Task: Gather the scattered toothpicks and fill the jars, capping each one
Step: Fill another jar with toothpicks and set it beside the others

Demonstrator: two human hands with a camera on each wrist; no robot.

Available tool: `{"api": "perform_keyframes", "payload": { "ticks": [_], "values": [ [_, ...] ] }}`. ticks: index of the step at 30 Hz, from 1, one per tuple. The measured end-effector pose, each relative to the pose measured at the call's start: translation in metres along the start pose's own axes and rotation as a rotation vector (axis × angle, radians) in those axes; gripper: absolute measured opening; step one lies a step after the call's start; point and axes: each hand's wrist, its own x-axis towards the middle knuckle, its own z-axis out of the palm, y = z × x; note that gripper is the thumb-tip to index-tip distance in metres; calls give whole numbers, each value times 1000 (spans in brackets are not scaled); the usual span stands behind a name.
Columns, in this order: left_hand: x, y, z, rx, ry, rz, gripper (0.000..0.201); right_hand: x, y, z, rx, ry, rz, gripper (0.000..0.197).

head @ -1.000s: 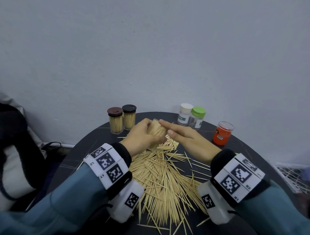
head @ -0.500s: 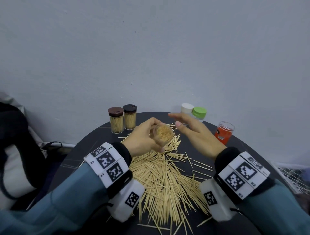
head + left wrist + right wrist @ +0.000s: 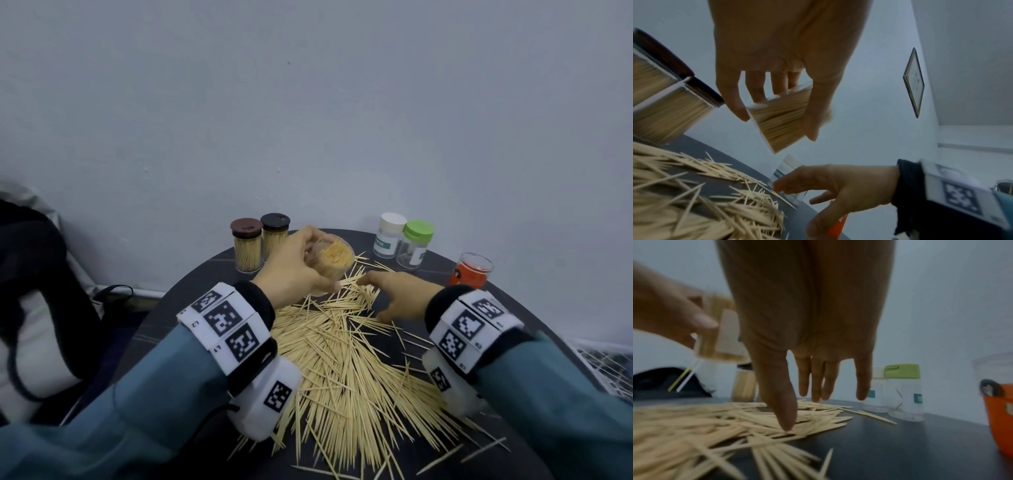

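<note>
Head view: the left hand [image 3: 291,265] grips an uncapped clear jar [image 3: 334,262] packed with toothpicks, raised above the far part of the round dark desk [image 3: 534,308] and tilted so its open mouth faces the camera. The right hand [image 3: 397,294] is spread, fingers relaxed and holding nothing, fingertips down on the far edge of the loose toothpick pile [image 3: 342,370], which runs from the desk's middle to its near edge. At the far left edge two filled jars stand side by side, one with a brown cap [image 3: 246,250], one with a black cap [image 3: 275,240]. At the far right edge stand a white-capped jar [image 3: 389,234] and a green-capped jar [image 3: 414,245], touching or nearly so; an orange jar [image 3: 471,270] stands apart to their right.

Left wrist view: fingers and thumb curl round the filled jar [image 3: 781,120], which hangs clear of the desk.

Right wrist view: the thumb [image 3: 781,402] touches the pile; the fingers hang straight. Picture blurred.
</note>
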Motion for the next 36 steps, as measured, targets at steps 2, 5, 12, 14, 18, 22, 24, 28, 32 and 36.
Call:
{"api": "perform_keyframes", "payload": {
  "ticks": [2,5,12,14,18,22,24,28,32,36],
  "values": [
    [3,1,-5,-2,34,-8,59,17,0,-6,-113,-38,-6,78],
    [8,1,-12,2,59,-18,61,41,3,-13,-229,-94,-21,92],
    [14,2,-16,3,89,-40,61,58,-2,-8,-473,-105,-150,67],
    [14,1,-15,-9,77,-43,60,56,0,-8,-496,-56,-173,52],
    [13,0,-13,-3,58,-44,59,51,5,-7,-498,-77,-195,41],
    [11,2,-10,17,43,-42,59,42,8,-3,-406,-73,-226,31],
    [11,3,-10,25,41,-42,60,39,7,0,-388,-67,-216,30],
    [8,5,-8,50,27,-42,61,30,5,7,-342,-83,-174,32],
    [6,5,-6,69,19,-37,60,23,1,15,-314,-111,-97,29],
    [5,4,-4,71,8,-34,59,16,-4,23,-248,-133,17,26]
  ]
}}
